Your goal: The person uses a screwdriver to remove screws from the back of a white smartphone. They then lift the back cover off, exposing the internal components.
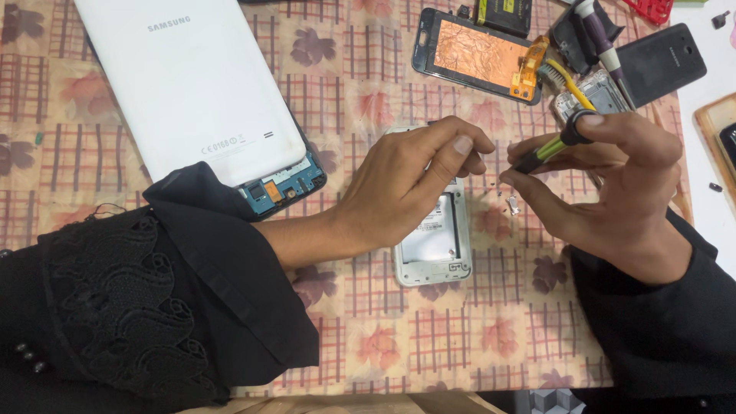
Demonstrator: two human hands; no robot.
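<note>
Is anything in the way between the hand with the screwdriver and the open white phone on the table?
Yes, partly. The left hand lies over the top of the open white phone, right beside the screwdriver pinched in the right hand. The phone's lower half is uncovered. Tiny loose bits lie on the tablecloth between.

Left arm: wide black sleeve (192,307), loose bell-shaped cuff with a folded hem. Black lace overlay in a leaf-like pattern on the upper part; small dark beads near the lower edge. Right arm: plain black sleeve (659,322), closer fitting, ending at the wrist. Left hand (406,192) and right hand (606,184) bare; nails short, unpainted.
</note>
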